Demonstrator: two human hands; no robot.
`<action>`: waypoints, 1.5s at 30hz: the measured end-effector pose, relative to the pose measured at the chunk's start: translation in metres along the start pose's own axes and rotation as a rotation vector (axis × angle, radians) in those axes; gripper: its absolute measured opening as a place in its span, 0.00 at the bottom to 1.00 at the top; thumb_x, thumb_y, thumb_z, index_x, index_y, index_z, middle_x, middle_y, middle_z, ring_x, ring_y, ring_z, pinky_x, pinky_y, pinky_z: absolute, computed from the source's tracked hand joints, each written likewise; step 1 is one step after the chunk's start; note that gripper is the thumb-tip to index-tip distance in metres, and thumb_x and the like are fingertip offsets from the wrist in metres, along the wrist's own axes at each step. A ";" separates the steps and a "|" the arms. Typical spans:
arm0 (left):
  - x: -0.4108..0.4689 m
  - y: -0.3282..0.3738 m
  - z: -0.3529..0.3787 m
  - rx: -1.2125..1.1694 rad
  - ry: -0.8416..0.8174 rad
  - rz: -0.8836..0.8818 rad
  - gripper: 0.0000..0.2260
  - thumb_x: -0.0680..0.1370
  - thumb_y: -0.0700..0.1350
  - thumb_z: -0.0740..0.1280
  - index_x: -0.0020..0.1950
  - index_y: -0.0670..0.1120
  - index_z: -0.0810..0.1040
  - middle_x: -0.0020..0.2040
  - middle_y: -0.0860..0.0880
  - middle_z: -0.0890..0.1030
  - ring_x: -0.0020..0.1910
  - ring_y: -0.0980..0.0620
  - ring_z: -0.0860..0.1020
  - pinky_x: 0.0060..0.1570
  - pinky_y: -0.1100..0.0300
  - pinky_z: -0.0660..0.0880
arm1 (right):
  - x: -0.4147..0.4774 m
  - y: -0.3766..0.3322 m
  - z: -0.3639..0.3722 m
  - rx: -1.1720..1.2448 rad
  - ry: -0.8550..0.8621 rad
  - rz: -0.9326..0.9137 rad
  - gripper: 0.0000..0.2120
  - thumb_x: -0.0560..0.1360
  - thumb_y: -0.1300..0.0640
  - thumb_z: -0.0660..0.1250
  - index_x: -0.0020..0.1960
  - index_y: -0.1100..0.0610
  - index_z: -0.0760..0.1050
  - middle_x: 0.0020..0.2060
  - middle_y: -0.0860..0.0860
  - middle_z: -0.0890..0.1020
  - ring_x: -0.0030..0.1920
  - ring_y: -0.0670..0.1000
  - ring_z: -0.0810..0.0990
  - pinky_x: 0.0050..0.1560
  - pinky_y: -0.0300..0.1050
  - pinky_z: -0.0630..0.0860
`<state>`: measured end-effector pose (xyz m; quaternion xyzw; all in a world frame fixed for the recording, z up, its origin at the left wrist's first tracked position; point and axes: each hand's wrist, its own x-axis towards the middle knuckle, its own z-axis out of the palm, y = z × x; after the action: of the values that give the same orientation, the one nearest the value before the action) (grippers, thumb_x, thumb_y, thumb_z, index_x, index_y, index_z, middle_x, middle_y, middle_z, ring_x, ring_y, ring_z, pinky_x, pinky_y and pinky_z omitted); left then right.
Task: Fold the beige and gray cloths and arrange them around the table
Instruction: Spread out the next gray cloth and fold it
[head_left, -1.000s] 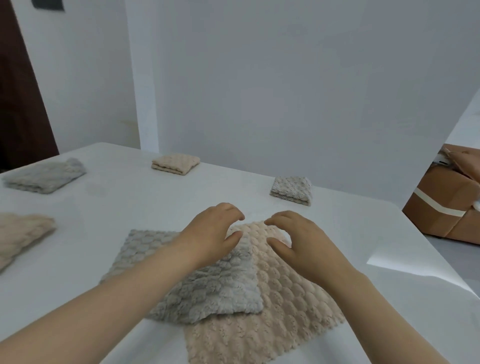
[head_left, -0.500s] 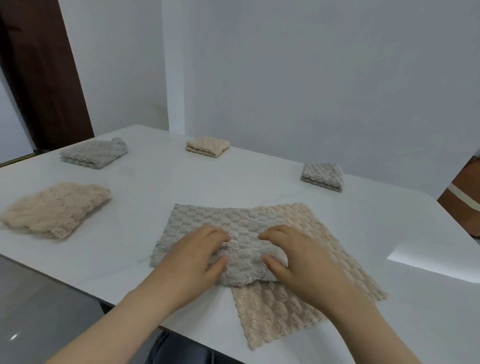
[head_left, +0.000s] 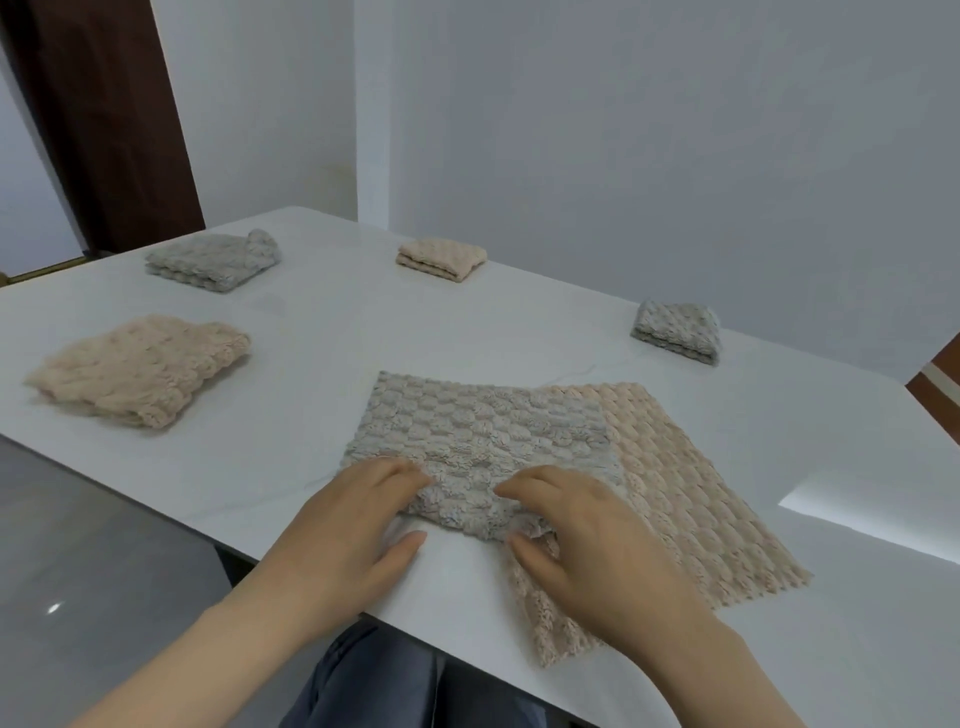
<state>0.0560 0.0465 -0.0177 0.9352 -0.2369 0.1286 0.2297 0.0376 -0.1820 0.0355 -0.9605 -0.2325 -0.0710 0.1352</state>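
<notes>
A gray cloth (head_left: 483, 431) lies folded in half near the front edge of the white table (head_left: 322, 364), partly over a flat beige cloth (head_left: 691, 493). My left hand (head_left: 358, 535) pinches the gray cloth's near left corner, thumb under the edge. My right hand (head_left: 587, 540) grips its near right corner, resting on the beige cloth. Folded cloths sit around the table: a beige one (head_left: 140, 369) at the left, a gray one (head_left: 213, 258) at the far left, a small beige one (head_left: 441, 258) at the back, and a small gray one (head_left: 678, 331) at the back right.
The table's near edge runs diagonally just below my hands, with gray floor (head_left: 88, 561) to the left and my lap in jeans (head_left: 384, 675) beneath. A white wall stands close behind the table. A dark brown door (head_left: 104, 119) is at the far left.
Both hands drew back from the far edge to the near edge of the gray cloth, which now lies folded over. The view shifted right and up.
</notes>
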 end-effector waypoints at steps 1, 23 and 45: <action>0.000 -0.003 0.001 0.004 -0.002 -0.011 0.20 0.73 0.56 0.60 0.63 0.51 0.75 0.58 0.56 0.77 0.57 0.59 0.73 0.57 0.69 0.66 | 0.000 -0.001 0.002 0.000 -0.008 0.000 0.17 0.74 0.51 0.63 0.62 0.49 0.76 0.55 0.43 0.79 0.57 0.45 0.76 0.58 0.33 0.62; 0.025 -0.018 0.011 0.026 0.057 -0.002 0.12 0.75 0.51 0.57 0.42 0.49 0.79 0.41 0.54 0.77 0.41 0.53 0.74 0.41 0.63 0.69 | 0.024 0.002 0.024 -0.017 -0.013 0.006 0.11 0.77 0.57 0.61 0.57 0.51 0.78 0.48 0.45 0.79 0.50 0.47 0.76 0.50 0.40 0.72; 0.017 0.001 -0.015 -0.137 0.023 -0.078 0.11 0.81 0.48 0.57 0.38 0.58 0.66 0.30 0.56 0.71 0.33 0.57 0.71 0.33 0.67 0.64 | 0.017 0.001 -0.001 0.190 0.081 0.052 0.07 0.79 0.53 0.61 0.52 0.48 0.78 0.36 0.38 0.79 0.38 0.41 0.77 0.40 0.33 0.71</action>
<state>0.0682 0.0461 0.0014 0.9243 -0.2057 0.1137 0.3007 0.0532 -0.1758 0.0392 -0.9455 -0.2075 -0.0837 0.2366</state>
